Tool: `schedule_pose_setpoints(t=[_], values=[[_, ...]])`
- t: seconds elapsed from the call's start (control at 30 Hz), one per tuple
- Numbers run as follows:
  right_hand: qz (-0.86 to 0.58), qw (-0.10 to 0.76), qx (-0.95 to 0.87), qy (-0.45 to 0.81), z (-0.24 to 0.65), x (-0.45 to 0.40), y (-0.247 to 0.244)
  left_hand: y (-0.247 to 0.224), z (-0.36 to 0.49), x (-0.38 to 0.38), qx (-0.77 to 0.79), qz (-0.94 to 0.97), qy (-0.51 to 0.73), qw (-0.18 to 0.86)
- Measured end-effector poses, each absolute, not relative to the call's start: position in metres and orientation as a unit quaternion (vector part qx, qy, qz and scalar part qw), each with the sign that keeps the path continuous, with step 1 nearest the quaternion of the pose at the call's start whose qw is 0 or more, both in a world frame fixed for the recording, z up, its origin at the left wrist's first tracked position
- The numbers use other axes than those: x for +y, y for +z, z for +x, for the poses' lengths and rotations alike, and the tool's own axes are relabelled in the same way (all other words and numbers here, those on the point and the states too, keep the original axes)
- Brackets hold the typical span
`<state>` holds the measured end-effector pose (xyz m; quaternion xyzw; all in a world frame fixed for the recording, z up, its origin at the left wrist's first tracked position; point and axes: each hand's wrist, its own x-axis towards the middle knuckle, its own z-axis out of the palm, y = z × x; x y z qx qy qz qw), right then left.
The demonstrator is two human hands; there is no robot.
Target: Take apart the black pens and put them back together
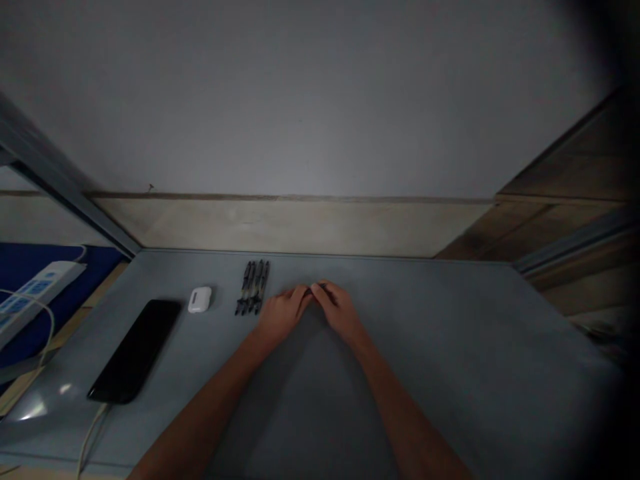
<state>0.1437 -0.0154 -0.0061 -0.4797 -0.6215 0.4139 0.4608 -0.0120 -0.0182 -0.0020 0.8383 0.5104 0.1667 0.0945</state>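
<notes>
Four pens point(253, 287) on grey desk point(450, 340), just left of my left hand point(283, 313). Left hand and right hand point(339, 308) meet, fingertips closed on small dark item point(309, 291).

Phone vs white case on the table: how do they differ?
The phone is black; the case is white. The phone is long and flat; the case is much smaller, with rounded corners. The phone has a cable at its near end; the case shows none. Both lie on the table.
</notes>
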Motion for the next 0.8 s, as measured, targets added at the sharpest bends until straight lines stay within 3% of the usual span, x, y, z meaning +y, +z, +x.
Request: schedule_pose_setpoints(t=[0.23, 0.47, 0.8], values=[[-0.527, 0.486, -0.602, 0.351, 0.148, -0.014, -0.003, -0.006, -0.01, -0.019, 0.479, 0.828, 0.251, 0.151], [-0.473, 0.493, -0.592, 0.427, 0.14, -0.014, -0.009, 0.002, -0.005, -0.02, 0.487, 0.687, 0.424, 0.332], [-0.459, 0.434, -0.59, 0.503, 0.149, -0.013, 0.001, 0.003, -0.012, -0.011, 0.485, 0.609, 0.481, 0.402]])
